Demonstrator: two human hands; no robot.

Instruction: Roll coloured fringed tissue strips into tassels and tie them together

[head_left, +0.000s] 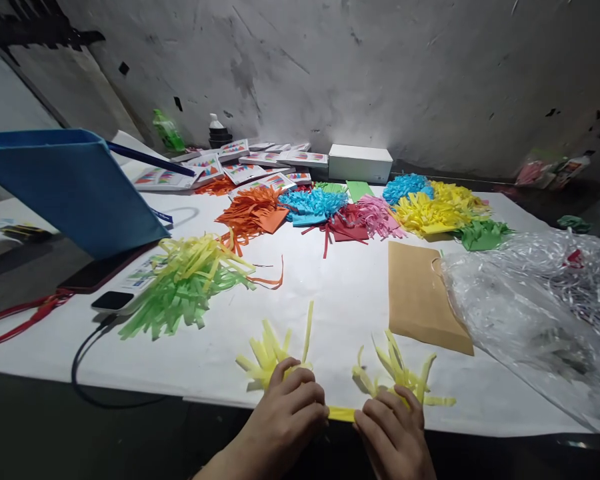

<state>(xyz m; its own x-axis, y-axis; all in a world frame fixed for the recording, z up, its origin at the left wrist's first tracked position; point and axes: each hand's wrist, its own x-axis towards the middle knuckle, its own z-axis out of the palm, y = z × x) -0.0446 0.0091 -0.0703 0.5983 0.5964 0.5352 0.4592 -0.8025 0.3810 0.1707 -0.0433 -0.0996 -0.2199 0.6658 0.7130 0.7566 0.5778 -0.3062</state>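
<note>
Worktop (340, 293), white, carries a clear plastic bag (535, 307) right and a brown envelope (420, 300) beside it. Left hand (285, 413) and right hand (390, 433), each grip clamped, pinch the fringed yellow paper strip (341, 413) at the near edge.

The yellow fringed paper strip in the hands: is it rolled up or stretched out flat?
Stretched out: the yellow fringed strip spans between left hand and right hand, fringes fanning upward.

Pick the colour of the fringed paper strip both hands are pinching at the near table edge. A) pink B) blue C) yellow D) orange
C: the left hand and right hand each grip an end of a yellow fringed paper strip, its cut fringes fanning up above both hands; the orange, blue and pink fringes lie far back on the table.
</note>
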